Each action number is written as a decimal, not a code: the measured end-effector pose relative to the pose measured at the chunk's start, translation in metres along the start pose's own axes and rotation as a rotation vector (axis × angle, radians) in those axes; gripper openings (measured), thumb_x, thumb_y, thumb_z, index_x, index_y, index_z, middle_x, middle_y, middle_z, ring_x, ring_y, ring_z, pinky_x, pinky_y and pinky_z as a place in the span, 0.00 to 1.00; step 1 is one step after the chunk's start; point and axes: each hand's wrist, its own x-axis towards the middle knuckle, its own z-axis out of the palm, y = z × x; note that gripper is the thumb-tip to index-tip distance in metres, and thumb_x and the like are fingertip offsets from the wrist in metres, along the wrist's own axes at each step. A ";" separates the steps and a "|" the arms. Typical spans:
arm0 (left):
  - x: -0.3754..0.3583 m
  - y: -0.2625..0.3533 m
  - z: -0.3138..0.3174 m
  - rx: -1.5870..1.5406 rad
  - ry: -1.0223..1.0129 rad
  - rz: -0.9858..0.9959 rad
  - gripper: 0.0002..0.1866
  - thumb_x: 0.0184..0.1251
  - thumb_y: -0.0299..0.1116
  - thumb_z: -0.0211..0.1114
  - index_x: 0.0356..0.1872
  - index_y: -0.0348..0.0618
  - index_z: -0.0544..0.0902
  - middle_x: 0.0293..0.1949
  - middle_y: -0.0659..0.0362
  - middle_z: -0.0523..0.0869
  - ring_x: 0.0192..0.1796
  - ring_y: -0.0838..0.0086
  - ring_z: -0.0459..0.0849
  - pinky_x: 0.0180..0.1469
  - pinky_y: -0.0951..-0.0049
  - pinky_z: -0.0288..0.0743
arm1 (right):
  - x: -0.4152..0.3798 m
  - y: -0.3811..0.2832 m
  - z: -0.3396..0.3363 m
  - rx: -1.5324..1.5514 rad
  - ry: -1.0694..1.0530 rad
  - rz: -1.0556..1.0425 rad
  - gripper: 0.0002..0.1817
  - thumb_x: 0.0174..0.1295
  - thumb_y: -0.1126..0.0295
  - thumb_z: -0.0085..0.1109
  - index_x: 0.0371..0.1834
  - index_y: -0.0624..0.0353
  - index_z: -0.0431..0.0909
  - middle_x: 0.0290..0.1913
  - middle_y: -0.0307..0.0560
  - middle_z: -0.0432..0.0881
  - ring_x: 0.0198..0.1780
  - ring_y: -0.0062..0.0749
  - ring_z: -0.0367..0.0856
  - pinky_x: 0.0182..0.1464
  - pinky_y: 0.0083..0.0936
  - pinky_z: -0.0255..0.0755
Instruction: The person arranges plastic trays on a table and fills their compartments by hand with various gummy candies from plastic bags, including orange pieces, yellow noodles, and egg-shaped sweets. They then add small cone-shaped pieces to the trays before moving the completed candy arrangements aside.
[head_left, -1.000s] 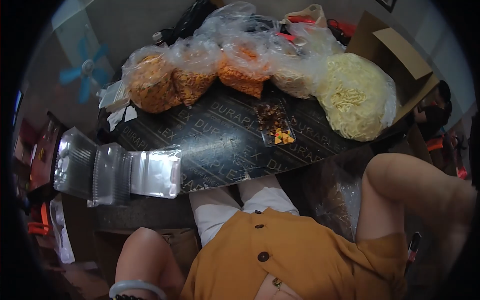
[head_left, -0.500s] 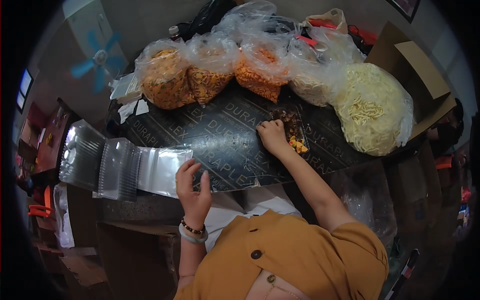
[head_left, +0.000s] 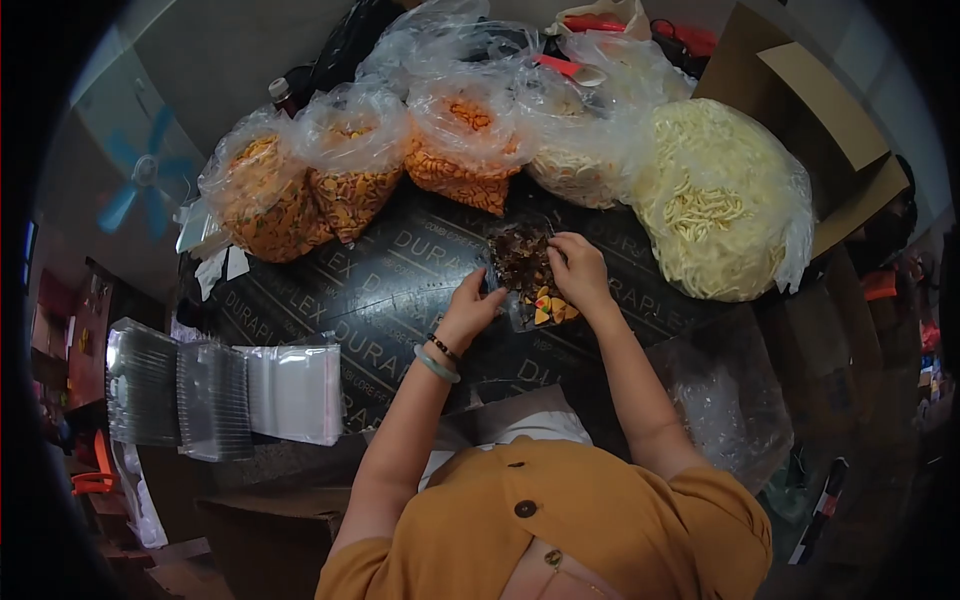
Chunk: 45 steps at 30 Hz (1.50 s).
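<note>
A clear packet (head_left: 522, 318) lies on the black table, with dark brown shredded pieces (head_left: 520, 258) in its far part and yellow-orange snack pieces (head_left: 548, 308) nearer me. My right hand (head_left: 582, 272) is at its right side, thumb and fingers pinched at the far right edge. On the other side, my left hand (head_left: 470, 312) has thumb and forefinger apart, their tips right at the packet's left edge. A bead bracelet and a pale bangle are on the left wrist.
Open bags of orange snacks (head_left: 455, 170) and one large bag of pale sticks (head_left: 705, 215) line the table's back. Stacks of clear sleeves (head_left: 293, 392) overhang the front left edge. A cardboard box (head_left: 820, 110) stands back right, a blue fan (head_left: 145, 170) far left.
My left hand has moved from the clear sleeves to the packet's left side. The right hand has shifted from the packet's left to its right edge. The view has turned slightly.
</note>
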 end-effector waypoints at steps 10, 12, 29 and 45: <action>0.023 0.023 0.040 -0.197 -0.108 -0.131 0.33 0.65 0.29 0.57 0.68 0.36 0.55 0.60 0.52 0.70 0.51 0.69 0.77 0.44 0.71 0.78 | -0.016 0.057 -0.011 0.006 -0.023 0.205 0.13 0.60 0.69 0.53 0.44 0.65 0.78 0.43 0.54 0.79 0.44 0.47 0.79 0.46 0.34 0.72; 0.030 0.022 0.054 -0.202 -0.118 -0.112 0.33 0.64 0.29 0.58 0.68 0.36 0.55 0.60 0.51 0.70 0.50 0.69 0.77 0.42 0.71 0.78 | -0.018 0.067 -0.020 0.001 0.010 0.217 0.13 0.59 0.69 0.53 0.44 0.64 0.78 0.42 0.54 0.80 0.43 0.47 0.79 0.45 0.35 0.72; 0.059 0.050 0.138 -0.180 -0.309 -0.120 0.33 0.64 0.30 0.59 0.68 0.35 0.55 0.62 0.51 0.67 0.54 0.68 0.75 0.45 0.71 0.77 | -0.035 0.111 -0.076 -0.195 0.169 0.250 0.13 0.59 0.69 0.55 0.45 0.61 0.78 0.48 0.51 0.78 0.47 0.47 0.77 0.48 0.37 0.70; -0.001 0.032 0.093 0.100 -0.177 0.317 0.23 0.58 0.32 0.61 0.54 0.31 0.72 0.55 0.45 0.73 0.45 0.60 0.81 0.49 0.68 0.75 | 0.021 0.111 -0.065 -0.153 0.295 -0.012 0.07 0.57 0.71 0.54 0.35 0.62 0.79 0.35 0.55 0.80 0.40 0.52 0.78 0.42 0.40 0.71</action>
